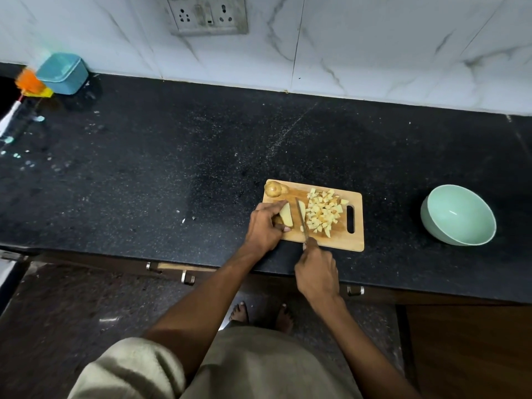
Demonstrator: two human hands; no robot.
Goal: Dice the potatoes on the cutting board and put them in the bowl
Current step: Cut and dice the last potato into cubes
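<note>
Head view, looking down at a black speckled kitchen counter (172,156) w/ a white marble-look wall behind. A wooden cutting board (334,240) lies near the counter's front edge, handle slot to the right.

The person's left hand (263,226) sits at the board's left end, fingers curled round a potato piece (286,216), cut face pointing right. The right hand (316,272) hangs just off the board's front edge, fingers closed round a knife handle; the handle itself is hidden in the fist. The knife (301,218) blade runs away from the person across the board, standing between the held piece and a slice (302,210) just beside it on the right.

Right of the blade, a loose pile of potato cubes (324,213) covers the board's middle, reaching almost to the handle slot. A whole unpeeled potato (273,189) rests at the board's far left corner.

A pale green bowl (459,216) sits on the counter well to the right of the board, apart from it, tilted toward the camera; no potato shows inside.

Far left, by the wall: a teal box (62,73) and something orange, blurred. A socket plate (207,14) is on the wall. Bare feet show on the floor below.
</note>
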